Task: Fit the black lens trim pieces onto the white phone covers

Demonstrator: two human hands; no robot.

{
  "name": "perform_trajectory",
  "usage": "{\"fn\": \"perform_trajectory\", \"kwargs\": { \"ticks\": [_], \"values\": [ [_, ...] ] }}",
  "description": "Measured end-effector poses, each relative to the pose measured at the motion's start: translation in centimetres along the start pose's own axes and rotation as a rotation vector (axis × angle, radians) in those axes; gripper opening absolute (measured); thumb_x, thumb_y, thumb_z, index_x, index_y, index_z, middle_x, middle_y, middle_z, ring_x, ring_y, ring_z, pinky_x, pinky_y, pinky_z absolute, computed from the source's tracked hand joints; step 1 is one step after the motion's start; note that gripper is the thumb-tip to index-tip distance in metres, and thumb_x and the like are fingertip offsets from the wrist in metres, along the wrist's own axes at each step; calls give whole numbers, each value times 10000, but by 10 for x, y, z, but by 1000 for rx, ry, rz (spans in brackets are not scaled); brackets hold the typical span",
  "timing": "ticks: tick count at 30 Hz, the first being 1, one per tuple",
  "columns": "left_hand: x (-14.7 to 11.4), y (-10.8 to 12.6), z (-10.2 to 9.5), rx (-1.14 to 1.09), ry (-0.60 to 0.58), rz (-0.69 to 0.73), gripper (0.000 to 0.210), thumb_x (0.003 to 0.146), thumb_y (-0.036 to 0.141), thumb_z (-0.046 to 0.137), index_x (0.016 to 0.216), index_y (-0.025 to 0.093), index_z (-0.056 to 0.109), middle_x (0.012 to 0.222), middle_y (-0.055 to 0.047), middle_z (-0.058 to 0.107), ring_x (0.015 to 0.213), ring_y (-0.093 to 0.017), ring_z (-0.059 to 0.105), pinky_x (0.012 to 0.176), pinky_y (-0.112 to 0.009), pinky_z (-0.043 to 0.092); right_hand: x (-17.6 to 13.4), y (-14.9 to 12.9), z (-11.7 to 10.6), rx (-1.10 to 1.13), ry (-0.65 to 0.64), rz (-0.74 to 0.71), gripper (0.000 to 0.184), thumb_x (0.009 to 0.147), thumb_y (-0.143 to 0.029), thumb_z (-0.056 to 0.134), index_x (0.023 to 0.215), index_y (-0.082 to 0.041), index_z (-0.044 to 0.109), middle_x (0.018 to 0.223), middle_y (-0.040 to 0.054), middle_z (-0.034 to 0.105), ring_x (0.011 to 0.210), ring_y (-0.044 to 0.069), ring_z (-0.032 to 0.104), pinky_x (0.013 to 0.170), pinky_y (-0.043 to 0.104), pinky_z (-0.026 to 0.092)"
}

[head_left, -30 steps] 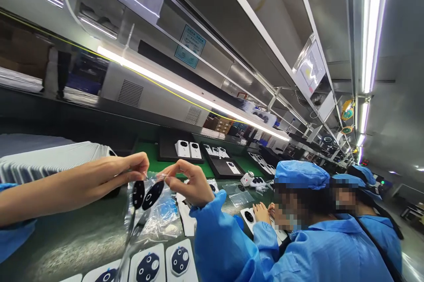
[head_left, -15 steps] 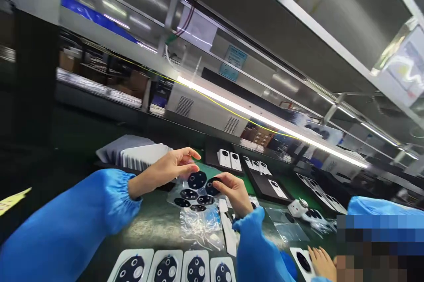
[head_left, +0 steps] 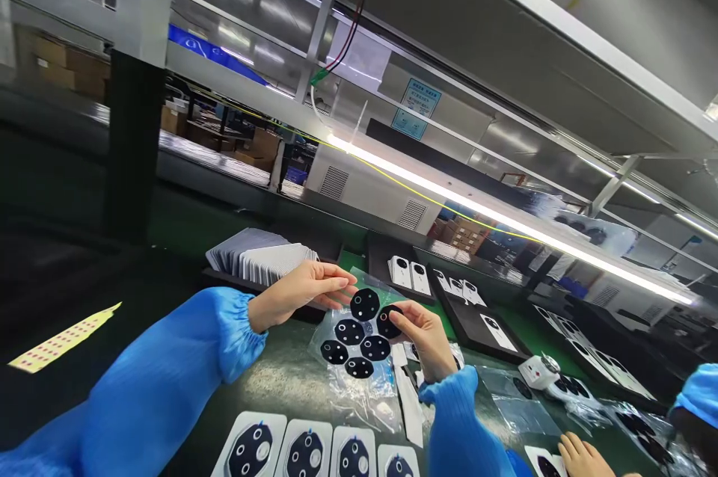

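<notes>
A clear plastic sheet (head_left: 354, 311) carries several round black pieces with small holes and is held tilted above the bench. My right hand (head_left: 422, 331) pinches its right edge, thumb over one black disc (head_left: 387, 321). At the sheet's upper left is my left hand (head_left: 314, 288), fingers stretched out and nothing visible between them; whether the fingertips touch the sheet I cannot tell. Nearest to me, a row of white panels (head_left: 354, 435) bears black discs with rings. Crumpled clear plastic (head_left: 362, 387) lies under the sheet, beside a white strip (head_left: 411, 406).
Behind my left hand stands a stack of whitish panels (head_left: 274, 262). Black trays (head_left: 474, 327) at the back hold white phone-back-shaped pieces. A yellow sticker sheet (head_left: 67, 339) lies far left. At right, a co-worker's hand (head_left: 583, 456) touches a white panel. A lit tube (head_left: 449, 200) crosses above.
The whole view has shifted, so the bench and hands appear further right. My left fingers, earlier curved with a gap to the thumb, are straighter now. My right hand still pinches the sheet.
</notes>
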State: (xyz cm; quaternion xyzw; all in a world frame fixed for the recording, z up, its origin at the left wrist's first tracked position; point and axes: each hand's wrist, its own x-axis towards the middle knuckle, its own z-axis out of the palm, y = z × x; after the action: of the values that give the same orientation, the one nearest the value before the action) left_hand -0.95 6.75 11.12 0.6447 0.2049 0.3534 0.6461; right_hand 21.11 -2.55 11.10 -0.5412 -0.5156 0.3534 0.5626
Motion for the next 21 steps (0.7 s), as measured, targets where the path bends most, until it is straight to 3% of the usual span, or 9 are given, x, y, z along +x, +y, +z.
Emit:
{"fn": "perform_trajectory", "kwargs": {
  "ticks": [5, 12, 18, 21],
  "values": [
    [-1, -4, 2, 35, -61, -52, 513, 656, 546, 765, 979, 164, 654, 981, -81, 749, 905, -234, 709, 773, -325, 554, 1, 0, -1, 28, 47, 33, 493, 421, -554, 860, 681, -182, 667, 616, 8, 681, 560, 163, 642, 433, 237, 503],
    [-8, -24, 10, 106, -264, -246, 434, 634, 449, 772, 905, 163, 589, 818, -53, 751, 704, -199, 715, 565, -257, 517, -7, 0, -7, 46, 132, 93, 532, 415, -574, 851, 698, -185, 624, 582, 6, 672, 465, 141, 616, 410, 237, 488],
    [-6, -35, 9, 183, -311, -243, 403, 629, 445, 740, 884, 181, 574, 679, 10, 689, 662, -192, 695, 556, -264, 511, -9, 18, -19, -4, 169, 72, 559, 455, -645, 808, 729, -194, 621, 595, 19, 675, 507, 189, 654, 435, 277, 511],
    [4, -35, 5, 262, -285, -184, 357, 643, 429, 690, 874, 186, 566, 659, 23, 650, 620, -181, 668, 534, -258, 489, -15, 25, -28, -60, 160, 41, 486, 543, -631, 782, 688, -203, 604, 616, 20, 681, 578, 195, 672, 526, 303, 548]
  ]
}}
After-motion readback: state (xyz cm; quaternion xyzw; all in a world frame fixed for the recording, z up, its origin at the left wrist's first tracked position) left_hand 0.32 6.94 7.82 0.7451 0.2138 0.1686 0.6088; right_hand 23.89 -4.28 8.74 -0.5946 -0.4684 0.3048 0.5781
